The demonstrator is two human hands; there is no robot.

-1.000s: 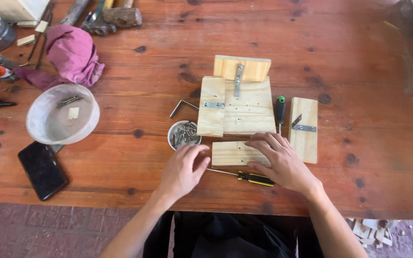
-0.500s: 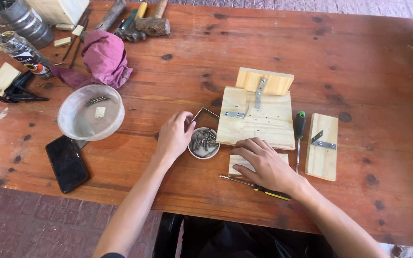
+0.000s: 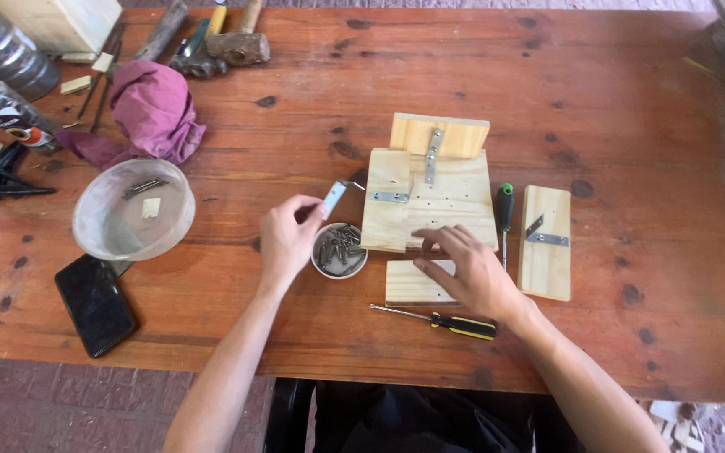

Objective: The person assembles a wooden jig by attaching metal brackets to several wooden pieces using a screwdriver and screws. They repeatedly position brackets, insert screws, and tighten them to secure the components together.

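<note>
A yellow-handled screwdriver lies closest on the table, then the right hand rests flat and open on the wood boards, while the left hand pinches a small metal plate above the cup of screws

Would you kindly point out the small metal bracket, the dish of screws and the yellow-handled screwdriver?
metal bracket point(image 3: 333, 200), head view, its flat middle.
dish of screws point(image 3: 339, 250), head view, the screws inside.
yellow-handled screwdriver point(image 3: 461, 325), head view, its handle.

screw cup placed left of board assembly | small board set before assembly | screwdriver laid nearest tabletop edge
</note>
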